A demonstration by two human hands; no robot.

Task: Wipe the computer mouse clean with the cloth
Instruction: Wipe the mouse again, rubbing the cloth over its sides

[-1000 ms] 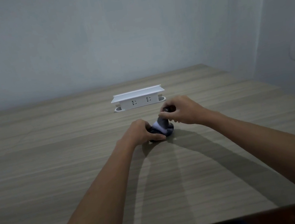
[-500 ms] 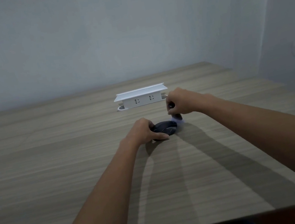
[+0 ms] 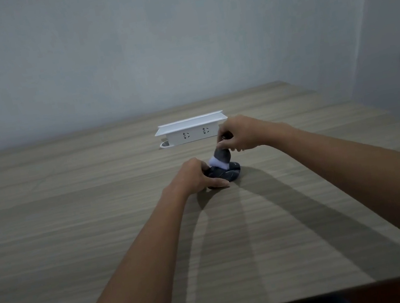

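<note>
A dark computer mouse (image 3: 226, 173) lies on the wooden table (image 3: 101, 234) near its middle. My left hand (image 3: 196, 177) grips the mouse from the left side and holds it against the table. My right hand (image 3: 239, 134) pinches a bunched grey and white cloth (image 3: 221, 159) from above. The cloth's lower end touches the top of the mouse. Much of the mouse is hidden by my left hand and the cloth.
A white pop-up power socket box (image 3: 191, 131) stands on the table just behind my hands. The table's near edge (image 3: 323, 293) runs along the bottom of the view. A grey wall (image 3: 148, 41) stands behind the table.
My right hand has brought the cloth back from the far right side of the mouse onto its top. My left hand has stayed on the mouse.
</note>
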